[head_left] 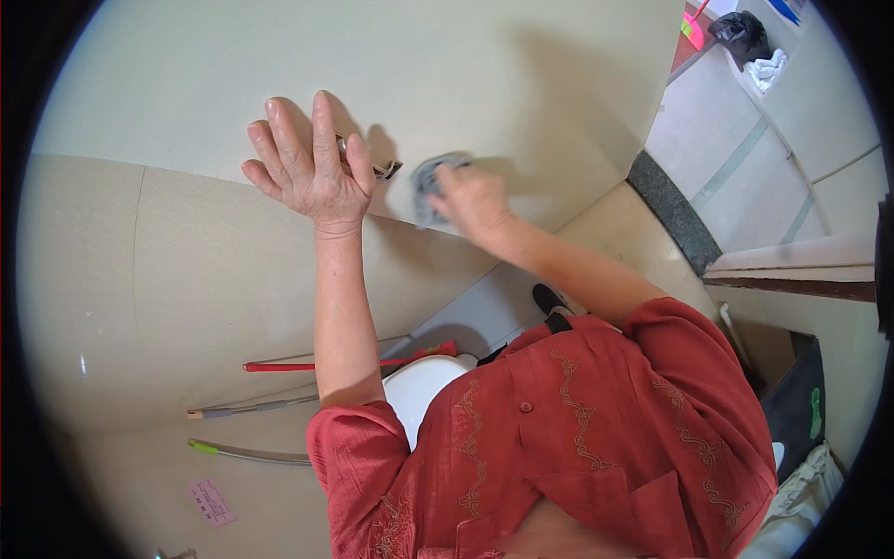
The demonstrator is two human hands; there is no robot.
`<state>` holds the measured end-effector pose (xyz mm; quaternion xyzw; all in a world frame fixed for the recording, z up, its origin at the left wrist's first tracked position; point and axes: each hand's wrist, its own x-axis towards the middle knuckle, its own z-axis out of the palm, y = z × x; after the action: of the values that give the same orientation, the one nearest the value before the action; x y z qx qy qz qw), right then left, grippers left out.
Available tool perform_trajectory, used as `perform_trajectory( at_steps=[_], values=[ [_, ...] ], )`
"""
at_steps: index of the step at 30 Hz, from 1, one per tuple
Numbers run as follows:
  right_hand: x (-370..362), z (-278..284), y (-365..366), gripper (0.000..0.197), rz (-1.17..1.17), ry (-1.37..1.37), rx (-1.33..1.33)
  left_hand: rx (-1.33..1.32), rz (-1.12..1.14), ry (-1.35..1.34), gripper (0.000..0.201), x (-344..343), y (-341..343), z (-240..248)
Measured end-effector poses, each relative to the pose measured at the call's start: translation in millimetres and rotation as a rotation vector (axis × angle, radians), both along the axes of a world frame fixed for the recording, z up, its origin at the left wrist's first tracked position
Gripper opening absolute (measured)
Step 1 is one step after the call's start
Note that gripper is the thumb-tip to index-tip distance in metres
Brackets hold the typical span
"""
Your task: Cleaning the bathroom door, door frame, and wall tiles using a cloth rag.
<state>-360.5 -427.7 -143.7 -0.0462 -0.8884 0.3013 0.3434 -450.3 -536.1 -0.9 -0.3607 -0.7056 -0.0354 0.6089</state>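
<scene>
My left hand point(312, 177) lies against the pale tiled wall point(447, 74) with its fingers spread. A small metal fitting point(387, 170) sticks out from the wall beside its thumb, partly hidden behind the hand. To the right of it, my right hand point(473, 200) holds a grey cloth point(426, 191) pressed to the wall. Hand and cloth are smeared by motion. Both are near the seam where the upper tile meets the lower one.
Below stand a white toilet point(424, 387), a red-handled stick point(289, 366) and several other long handles along the wall. A pink paper slip point(212, 503) is on the lower left wall. A dark stone threshold point(672, 214) leads out at right, towards a black bag point(740, 35).
</scene>
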Motion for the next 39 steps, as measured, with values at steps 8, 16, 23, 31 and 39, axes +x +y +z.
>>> perform_trajectory(
  at_steps=[8,16,23,31,39],
  values=[
    [-12,-45,-38,0.029,0.074,0.114,0.030,-0.036,0.012,0.028,0.045,3,2,3],
    [-7,-147,-14,0.029,0.027,-0.339,-0.308,-0.036,0.034,0.032,0.049,2,-1,2],
    [-14,-182,86,0.028,-0.386,-0.412,-0.722,-0.047,0.032,0.052,0.046,4,1,3],
    [-27,-104,198,0.042,-0.659,-0.075,-0.824,-0.039,0.027,0.055,0.046,4,1,3],
    [-33,-108,38,0.063,-0.431,-0.120,-1.116,-0.034,0.032,0.039,0.047,4,-1,2]
  ],
)
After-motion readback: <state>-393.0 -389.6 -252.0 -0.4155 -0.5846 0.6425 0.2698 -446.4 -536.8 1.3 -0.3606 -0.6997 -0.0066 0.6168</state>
